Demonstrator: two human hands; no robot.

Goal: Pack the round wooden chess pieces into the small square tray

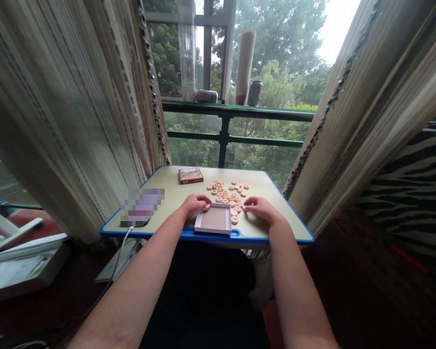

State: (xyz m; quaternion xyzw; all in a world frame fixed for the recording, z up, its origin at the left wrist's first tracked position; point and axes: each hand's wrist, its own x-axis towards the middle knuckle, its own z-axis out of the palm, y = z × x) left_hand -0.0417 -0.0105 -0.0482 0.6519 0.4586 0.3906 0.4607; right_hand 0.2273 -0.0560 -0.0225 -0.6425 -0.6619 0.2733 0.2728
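Round wooden Chinese chess pieces with carved marks lie in a loose cluster on the small table. In front of them sits a shallow, open-topped box with nothing in it. My left hand is closed at the box's far left corner, pinching one chess piece. On the other side, my right hand reaches in from the right of the cluster. Its thumb and fingertips are closed about a piece at the cluster's right edge, partly hidden by the fingers. More pieces lie just right of the box, one nearest me.
A brown patterned box lies at the table's back left. A blurred phone with a cable rests on the left. Two cans and a tall stack of cups stand on the window rail. Curtains hang both sides.
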